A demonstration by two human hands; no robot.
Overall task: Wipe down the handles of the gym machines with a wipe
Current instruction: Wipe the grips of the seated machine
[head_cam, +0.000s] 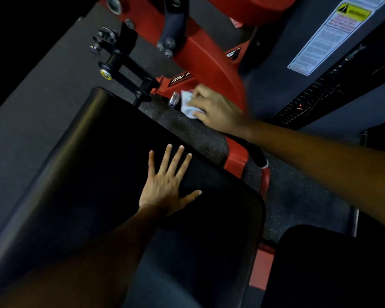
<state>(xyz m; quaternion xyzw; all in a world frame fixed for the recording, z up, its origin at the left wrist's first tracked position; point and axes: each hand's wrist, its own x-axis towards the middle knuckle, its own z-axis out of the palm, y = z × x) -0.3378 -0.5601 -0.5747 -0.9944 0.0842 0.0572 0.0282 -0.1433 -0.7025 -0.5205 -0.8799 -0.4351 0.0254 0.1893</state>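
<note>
Just above the centre of the frame, a crumpled white wipe [188, 104] is held by the right hand [216, 112], whose fingers are curled round it, and is pressed against a handle [175, 99] that ends in a shiny metal cap. Only that capped end can be seen; the grip behind it is hidden by the wipe and the fingers. Lower in the frame, left of centre, the left hand [167, 185] is laid flat with fingers spread on a black seat pad [93, 156], nothing being held; it is judged to serve as a brace while the reach is made.

The step in hand is judged to be the wiping of this handle on the red machine frame [200, 56]. For the next move, the wipe would need to be drawn or turned along the whole grip so that no side is missed, after which another handle would have to be sought; a second dark grip [257, 155] with a pale end ring is seen at the right of centre, under the right forearm.

Of the writing, white letters "RAI" are read on a plate [182, 79] on the frame, the rest being hidden. At the upper right, a sticker [329, 34] bears a yellow band reading "WARNING"; its small print is too blurred to be read.
</note>
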